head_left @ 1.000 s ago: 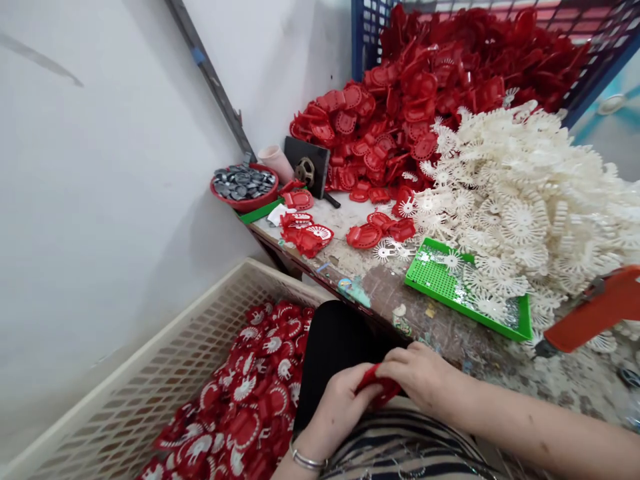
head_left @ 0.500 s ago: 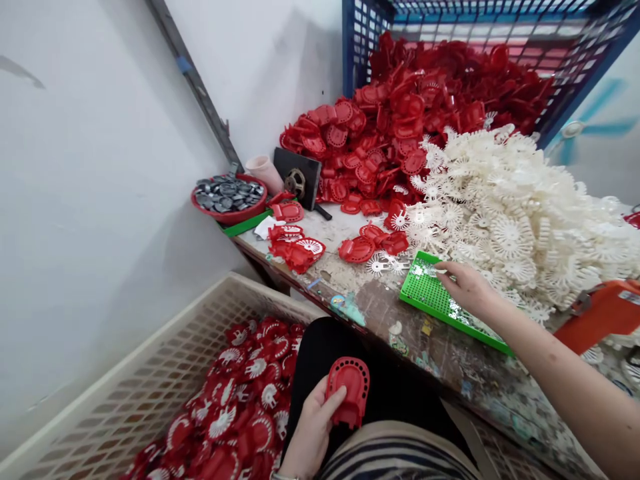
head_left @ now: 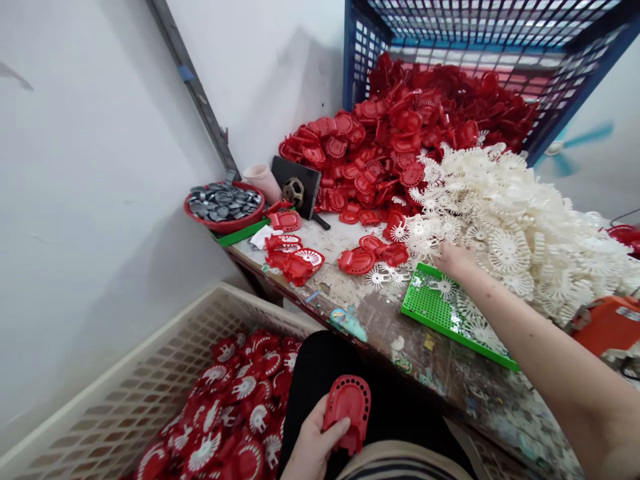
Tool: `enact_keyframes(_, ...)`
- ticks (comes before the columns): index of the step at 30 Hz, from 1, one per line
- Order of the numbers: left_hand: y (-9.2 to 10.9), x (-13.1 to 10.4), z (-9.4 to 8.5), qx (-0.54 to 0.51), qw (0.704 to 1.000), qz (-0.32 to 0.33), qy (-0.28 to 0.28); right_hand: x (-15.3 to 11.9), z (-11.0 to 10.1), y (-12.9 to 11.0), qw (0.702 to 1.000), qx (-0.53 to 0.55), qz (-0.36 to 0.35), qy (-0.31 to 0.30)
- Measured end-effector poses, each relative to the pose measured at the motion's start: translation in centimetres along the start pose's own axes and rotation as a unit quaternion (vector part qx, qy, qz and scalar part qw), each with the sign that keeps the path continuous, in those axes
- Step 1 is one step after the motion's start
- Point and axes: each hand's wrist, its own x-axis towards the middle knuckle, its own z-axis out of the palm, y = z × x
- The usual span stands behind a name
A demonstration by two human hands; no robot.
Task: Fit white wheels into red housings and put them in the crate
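Note:
My left hand (head_left: 317, 437) is closed on a red plastic part (head_left: 347, 410), rounded at the top with a row of small holes along its curved edge. It is held low over my lap, thumb across its face. My right hand (head_left: 457, 261) is at the near edge of a heap of white toothed plastic wheels (head_left: 505, 247), just above the green perforated tray (head_left: 413, 310). Its fingers are bent together, and what they hold, if anything, cannot be made out. In the tray lie a white toothed wheel (head_left: 443, 287) and tiny shiny bits.
Red parts (head_left: 400, 133) spill from a blue crate (head_left: 353, 53) onto the worktable (head_left: 370, 313). A red bowl (head_left: 200, 217) of grey pieces stands at the left end. Below, a cream crate (head_left: 125, 373) holds red-and-white parts. An orange tool (head_left: 607, 327) lies at the right.
My right hand has moved from over the green tray up to the white heap's edge. A white wheel now shows plainly in the tray. My left hand still holds the red part.

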Motion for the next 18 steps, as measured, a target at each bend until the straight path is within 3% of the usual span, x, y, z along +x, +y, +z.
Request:
enact_keyframes(4, -0.4, 0.4, -0.2, -0.006, 1.0, -0.004, 0.001, 0.4, 0.3, 0.6, 0.999, 0.0, 0.02, -0.037)
enact_keyframes(10, -0.4, 0.3, 0.1, -0.008, 1.0, -0.015, 0.015, 1.3, -0.8, 1.5, 0.998, 0.041, 0.033, -0.025)
enact_keyframes(18, -1.2, 1.7, -1.1, 0.015, 1.0, -0.01, -0.004, 7.4, -1.1, 2.5, 0.982, 0.096, 0.153, 0.055)
